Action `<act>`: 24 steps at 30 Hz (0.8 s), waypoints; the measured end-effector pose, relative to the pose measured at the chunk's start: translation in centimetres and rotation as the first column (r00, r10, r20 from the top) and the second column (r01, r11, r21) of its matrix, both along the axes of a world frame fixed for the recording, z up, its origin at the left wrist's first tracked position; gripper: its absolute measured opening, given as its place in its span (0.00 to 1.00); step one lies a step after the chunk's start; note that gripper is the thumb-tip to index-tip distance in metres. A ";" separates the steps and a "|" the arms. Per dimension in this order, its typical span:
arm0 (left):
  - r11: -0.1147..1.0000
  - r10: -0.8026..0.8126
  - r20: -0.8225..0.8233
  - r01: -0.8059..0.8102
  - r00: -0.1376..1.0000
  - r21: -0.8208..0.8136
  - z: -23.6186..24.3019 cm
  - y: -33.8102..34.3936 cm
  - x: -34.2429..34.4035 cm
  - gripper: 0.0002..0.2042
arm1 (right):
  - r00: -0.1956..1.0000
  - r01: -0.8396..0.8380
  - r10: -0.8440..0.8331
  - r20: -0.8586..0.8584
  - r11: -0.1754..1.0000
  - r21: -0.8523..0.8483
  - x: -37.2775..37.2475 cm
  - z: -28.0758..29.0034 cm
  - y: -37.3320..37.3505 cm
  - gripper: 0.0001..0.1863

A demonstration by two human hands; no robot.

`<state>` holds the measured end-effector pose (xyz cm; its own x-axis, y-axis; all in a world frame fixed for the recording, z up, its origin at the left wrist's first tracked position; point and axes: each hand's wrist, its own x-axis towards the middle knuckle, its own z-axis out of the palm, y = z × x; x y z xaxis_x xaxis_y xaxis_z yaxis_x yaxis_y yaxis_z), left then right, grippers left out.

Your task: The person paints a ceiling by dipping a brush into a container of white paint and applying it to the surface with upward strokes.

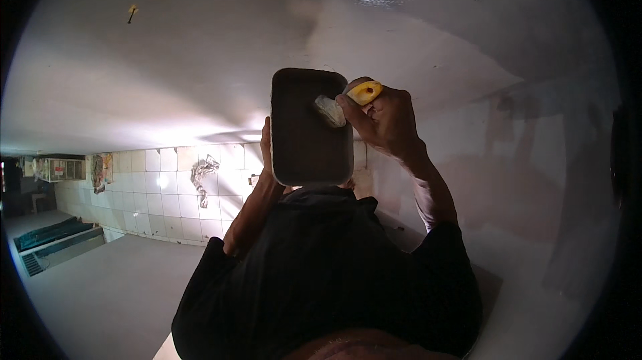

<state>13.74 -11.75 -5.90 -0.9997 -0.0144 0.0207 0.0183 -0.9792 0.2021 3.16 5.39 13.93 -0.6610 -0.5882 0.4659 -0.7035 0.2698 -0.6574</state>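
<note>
The dark rounded-rectangular tray (301, 142) is at the centre, before the chest of the person in the black shirt (328, 266), with the left hand (266, 149) at its left edge. The right hand (389, 118) is at its upper right, around the yellow-handled tool (364, 93), whose whitish head overlaps the tray's right part. The white square tiles (148, 183) lie left of the left hand, with the crumpled silvery strip (200, 181) on them.

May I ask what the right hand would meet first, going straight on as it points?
The right hand, led by its yellow-handled tool, would probably meet the dark container; depth is unclear.
</note>
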 end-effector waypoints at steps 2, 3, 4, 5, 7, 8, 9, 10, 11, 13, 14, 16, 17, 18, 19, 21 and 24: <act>1.000 -0.002 0.001 0.002 1.000 -0.012 0.0 0.8 -0.4 0.27 | 0.998 -0.022 0.019 0.058 0.998 0.058 -0.9 0.0 0.7 0.14; 1.000 0.001 -0.002 -0.001 1.000 -0.013 -0.1 1.4 -0.5 0.27 | 0.998 -0.021 0.018 0.053 0.998 0.052 -1.1 0.2 1.3 0.14; 1.000 0.004 -0.004 -0.004 1.000 -0.017 -0.1 1.9 -0.9 0.27 | 0.999 -0.030 0.028 0.042 0.998 0.049 -1.2 0.5 2.0 0.13; 1.000 0.005 -0.006 -0.005 1.000 -0.019 -0.2 2.4 -1.2 0.27 | 0.999 -0.039 0.038 0.030 0.998 0.047 -1.5 0.8 2.7 0.12; 1.000 -0.006 -0.010 0.006 1.000 -0.023 -0.1 3.4 -1.8 0.27 | 0.997 -0.066 0.067 -0.043 0.998 0.009 -2.3 1.2 3.9 0.12; 1.000 -0.011 -0.013 0.010 1.000 -0.025 -0.1 3.8 -2.1 0.26 | 0.988 -0.102 0.099 -0.116 0.995 -0.019 -2.8 1.3 4.5 0.11; 1.000 -0.013 -0.016 0.013 1.000 -0.027 0.0 4.3 -2.4 0.26 | 0.988 -0.096 0.092 -0.120 0.995 -0.025 -3.3 1.3 5.0 0.11; 0.999 -0.017 -0.020 0.016 1.000 -0.030 0.0 4.7 -2.7 0.26 | 0.973 -0.140 0.130 -0.191 0.989 -0.044 -3.8 1.3 5.5 0.11; 0.999 -0.019 -0.022 0.018 1.000 -0.030 0.1 5.2 -2.9 0.26 | 0.951 -0.186 0.164 -0.262 0.981 -0.059 -4.3 1.3 5.9 0.11; 0.999 -0.031 -0.032 0.030 0.999 -0.034 0.1 6.0 -3.3 0.26 | 0.946 -0.168 0.162 -0.280 0.986 0.004 -4.9 1.2 7.0 0.11; 0.999 -0.036 -0.034 0.035 0.999 -0.040 0.0 6.5 -3.6 0.26 | 0.941 -0.155 0.170 -0.292 0.985 0.072 -5.1 1.2 7.5 0.11; 0.998 -0.042 -0.041 0.040 0.998 -0.049 -0.4 7.1 -4.0 0.26 | 0.937 -0.142 0.165 -0.309 0.985 0.098 -5.7 1.0 8.2 0.12; 0.997 -0.042 -0.045 0.039 0.998 -0.060 -0.6 7.2 -4.2 0.26 | 0.933 -0.131 0.166 -0.320 0.983 0.128 -5.8 1.1 8.5 0.13; 0.996 -0.027 -0.046 0.024 0.999 -0.083 -0.7 7.4 -4.4 0.26 | 0.931 -0.130 0.164 -0.325 0.984 0.124 -5.9 1.2 8.9 0.13; 0.994 0.006 -0.044 -0.011 0.999 -0.107 -0.9 7.7 -4.6 0.26 | 0.925 -0.126 0.147 -0.351 0.989 0.080 -5.8 1.4 9.3 0.13; 0.977 0.067 -0.021 -0.069 0.998 -0.204 -0.3 8.3 -4.7 0.26 | 0.917 -0.117 0.121 -0.380 0.993 0.033 -5.4 1.7 10.1 0.13; 0.997 -0.068 -0.041 0.066 0.997 -0.045 1.8 8.8 -4.8 0.26 | 0.913 -0.035 0.041 -0.407 0.999 0.022 -4.5 2.1 11.2 0.12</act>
<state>8.96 -2.91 -4.10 -0.9966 0.0546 0.0624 -0.0377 -0.9688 0.2449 -1.36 16.61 16.00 -0.3926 -0.6174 0.6817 -0.9194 0.2441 -0.3084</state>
